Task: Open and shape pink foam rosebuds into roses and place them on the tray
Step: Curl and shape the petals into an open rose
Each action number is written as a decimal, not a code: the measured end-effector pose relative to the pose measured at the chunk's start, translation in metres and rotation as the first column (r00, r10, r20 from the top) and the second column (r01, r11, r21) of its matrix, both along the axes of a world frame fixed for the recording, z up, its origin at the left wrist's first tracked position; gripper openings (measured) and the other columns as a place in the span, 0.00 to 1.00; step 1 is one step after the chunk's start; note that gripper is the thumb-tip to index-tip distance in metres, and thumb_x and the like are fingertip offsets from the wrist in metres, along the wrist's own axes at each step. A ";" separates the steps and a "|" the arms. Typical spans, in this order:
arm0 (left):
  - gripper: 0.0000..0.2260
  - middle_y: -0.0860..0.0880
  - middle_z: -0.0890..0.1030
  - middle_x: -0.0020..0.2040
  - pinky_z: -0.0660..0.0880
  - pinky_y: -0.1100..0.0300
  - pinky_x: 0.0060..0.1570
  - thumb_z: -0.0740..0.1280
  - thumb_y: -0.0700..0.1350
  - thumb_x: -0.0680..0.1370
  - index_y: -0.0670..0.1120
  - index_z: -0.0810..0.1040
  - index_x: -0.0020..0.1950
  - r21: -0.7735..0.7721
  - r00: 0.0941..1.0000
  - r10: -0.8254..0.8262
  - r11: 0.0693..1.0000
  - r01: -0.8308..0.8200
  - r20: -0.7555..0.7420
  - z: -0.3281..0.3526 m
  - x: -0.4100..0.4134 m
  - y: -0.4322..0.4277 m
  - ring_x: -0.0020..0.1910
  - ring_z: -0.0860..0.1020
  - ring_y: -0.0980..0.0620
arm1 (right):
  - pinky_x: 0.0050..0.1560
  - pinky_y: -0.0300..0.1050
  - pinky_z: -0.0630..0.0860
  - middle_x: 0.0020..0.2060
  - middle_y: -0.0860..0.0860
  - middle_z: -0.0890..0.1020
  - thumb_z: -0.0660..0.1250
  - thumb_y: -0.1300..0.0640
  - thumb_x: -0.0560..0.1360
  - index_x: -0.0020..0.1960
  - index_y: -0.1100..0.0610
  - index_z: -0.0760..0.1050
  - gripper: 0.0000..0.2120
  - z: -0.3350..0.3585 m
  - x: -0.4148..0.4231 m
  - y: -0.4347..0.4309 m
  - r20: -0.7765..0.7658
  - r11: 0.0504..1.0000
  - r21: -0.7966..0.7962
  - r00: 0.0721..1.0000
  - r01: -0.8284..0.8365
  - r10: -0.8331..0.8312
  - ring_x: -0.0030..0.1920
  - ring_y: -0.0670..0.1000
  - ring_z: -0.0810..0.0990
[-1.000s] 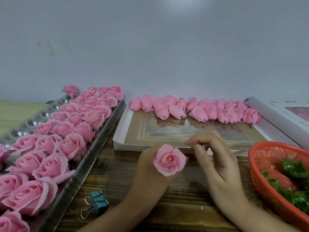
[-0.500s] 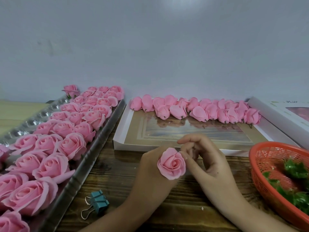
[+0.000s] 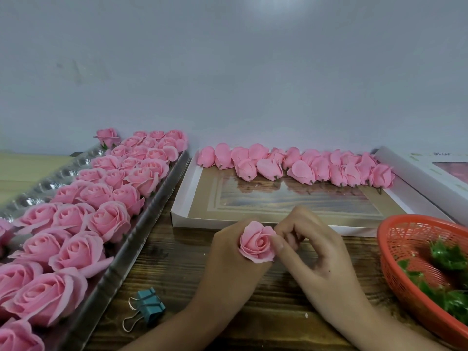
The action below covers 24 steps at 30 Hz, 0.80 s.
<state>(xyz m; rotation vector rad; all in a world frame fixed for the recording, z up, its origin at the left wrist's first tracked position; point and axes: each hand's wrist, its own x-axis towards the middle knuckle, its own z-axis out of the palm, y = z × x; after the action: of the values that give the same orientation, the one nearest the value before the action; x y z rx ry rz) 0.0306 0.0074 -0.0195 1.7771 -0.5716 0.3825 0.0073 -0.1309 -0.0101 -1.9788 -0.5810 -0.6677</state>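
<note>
Both hands met at one rose: gripping it from below and behind with the left hand, bloom turned up toward the camera; pinching an outer petal at its right edge between thumb and forefinger of the right hand. Held just above the wooden table, in front of the white box lid, not yet on the tray.

A second ago: right hand lifted clear, fingers apart from the foam. Half a second ago: closing in. Now in contact, so back to shaping, probably curling or spreading that outer petal. Rose itself barely shifted; centre spiral already open, outer petals flared. Judged near done, likely a last touch before setting down.

To the left, rows of finished roses filling the tray, with bare moulded cups showing along its far side. Along the lid's far edge, a line of closed rosebuds against the wall, so plenty left to open. Further out: red basket holding green leaves at right, blue binder clip on the table beside the tray's edge.
</note>
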 end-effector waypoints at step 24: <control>0.21 0.61 0.73 0.24 0.65 0.76 0.28 0.73 0.36 0.70 0.56 0.68 0.28 0.011 0.998 0.031 0.999 -0.031 -0.055 0.004 -0.002 -0.001 0.26 0.71 0.64 | 0.37 0.38 0.67 0.34 0.45 0.70 0.66 0.52 0.76 0.39 0.51 0.70 0.09 0.004 -0.003 0.000 0.060 0.997 0.021 0.996 0.072 -0.073 0.36 0.47 0.70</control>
<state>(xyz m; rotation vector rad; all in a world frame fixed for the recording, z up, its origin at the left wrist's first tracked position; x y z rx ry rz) 0.0286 0.0068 -0.0157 1.8027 -0.5084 0.3514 0.0047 -0.1308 -0.0060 -1.9753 -0.5397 -0.7769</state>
